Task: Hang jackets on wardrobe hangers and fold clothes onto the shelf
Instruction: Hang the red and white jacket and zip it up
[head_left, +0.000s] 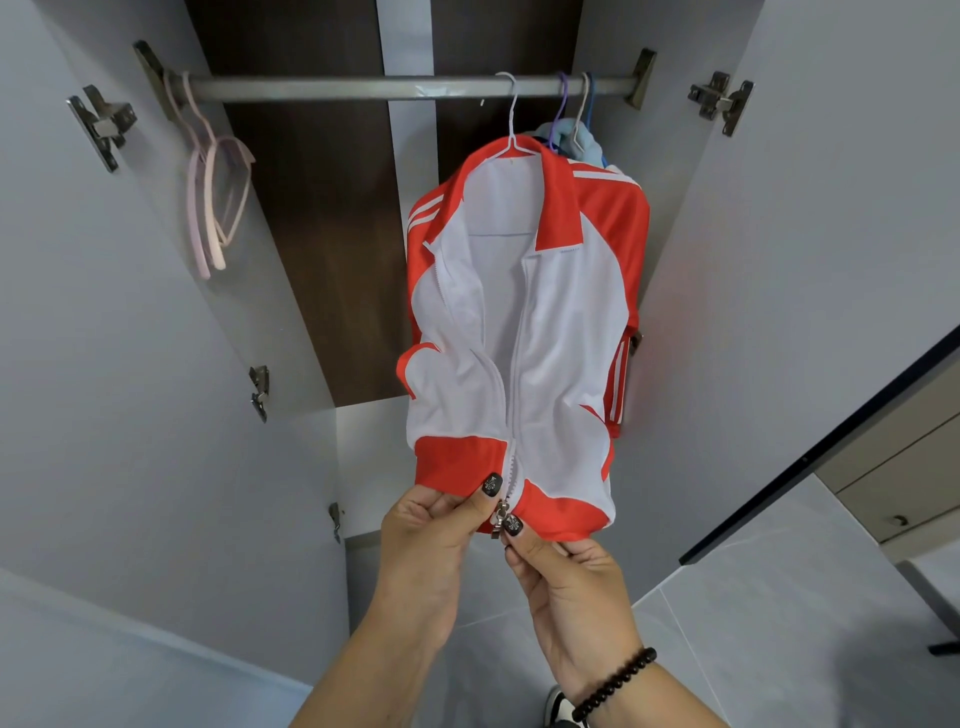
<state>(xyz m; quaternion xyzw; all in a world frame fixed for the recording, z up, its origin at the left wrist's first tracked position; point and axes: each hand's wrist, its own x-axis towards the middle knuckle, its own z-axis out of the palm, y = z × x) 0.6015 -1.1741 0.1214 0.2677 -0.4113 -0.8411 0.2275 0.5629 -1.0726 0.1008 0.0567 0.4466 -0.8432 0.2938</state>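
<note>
Open wardrobe (311, 218), pale grey matte doors swung wide on steel hinges, dark wood-grain back panel split by a pale vertical strip. Red and white jacket (519, 322) hanging at the right half of the rail, smooth synthetic knit with a slight sheen, white front panels and lining, red collar, red shoulders and red ribbed hem, three white stripes along each shoulder and sleeve. Front open from the collar down most of its length, white zipper tape running down the middle, the two sides meeting only at the hem. Round brushed-metal rail (363, 88) spanning the wardrobe's top between two angled brackets. Thin white wire hanger (511, 132) inside the jacket's collar, hook over the rail. Behind it, toward the rail's right end, pale blue garment (582, 140) bunched on purple and blue hangers, mostly hidden. Pink hangers (218, 197) at the rail's left end, slim, rounded, dangling against the left wall. Left hand (431, 535) pinching the red hem just left of the zipper, thumb on top, dark patterned nail. Right hand (566, 577) pinching the small metal zipper slider (501, 514) at the hem's bottom, thumb and forefinger closed on it. Black round-bead bracelet (615, 686) on the right wrist.
</note>
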